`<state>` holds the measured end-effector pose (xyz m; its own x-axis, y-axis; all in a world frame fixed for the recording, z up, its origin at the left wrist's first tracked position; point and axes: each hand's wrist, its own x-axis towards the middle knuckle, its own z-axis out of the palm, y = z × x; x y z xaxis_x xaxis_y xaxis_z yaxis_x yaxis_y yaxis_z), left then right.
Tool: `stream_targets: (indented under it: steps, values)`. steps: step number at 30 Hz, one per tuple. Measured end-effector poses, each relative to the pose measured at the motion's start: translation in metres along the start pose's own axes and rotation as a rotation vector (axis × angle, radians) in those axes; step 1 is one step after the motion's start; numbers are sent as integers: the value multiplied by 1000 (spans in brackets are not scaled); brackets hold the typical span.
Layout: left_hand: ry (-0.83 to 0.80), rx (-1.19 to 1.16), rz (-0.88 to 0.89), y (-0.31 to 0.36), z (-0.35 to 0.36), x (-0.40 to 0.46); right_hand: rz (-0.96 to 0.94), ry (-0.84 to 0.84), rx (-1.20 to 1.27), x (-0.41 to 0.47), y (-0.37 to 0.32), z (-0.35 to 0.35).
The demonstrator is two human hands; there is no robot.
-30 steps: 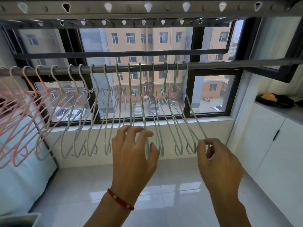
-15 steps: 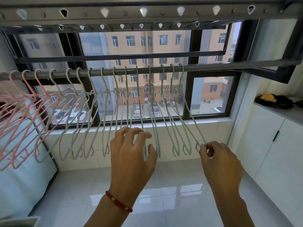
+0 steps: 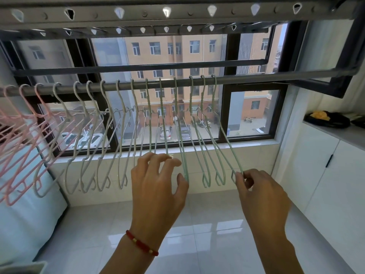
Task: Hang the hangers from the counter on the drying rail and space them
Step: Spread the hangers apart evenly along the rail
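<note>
Green hangers point(image 3: 205, 153) further left; right hand point(image 3: 260, 194) pinching rightmost, left hand point(image 3: 158, 186) spread; glossy floor tiles point(image 3: 197, 244).

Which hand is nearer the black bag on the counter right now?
Right. The right hand pinches the end green hanger below and left of the bag; the left hand is further left, fingers spread among the green hangers.
</note>
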<state>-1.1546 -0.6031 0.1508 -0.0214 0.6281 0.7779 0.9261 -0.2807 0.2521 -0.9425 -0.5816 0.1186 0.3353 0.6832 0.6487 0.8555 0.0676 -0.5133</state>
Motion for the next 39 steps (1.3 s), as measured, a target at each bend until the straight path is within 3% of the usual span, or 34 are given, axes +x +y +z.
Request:
stream_targets:
  steps: [39]
  values:
    - [5,-3,-6,-3,2,0,52,-117,2,-1,-4,7]
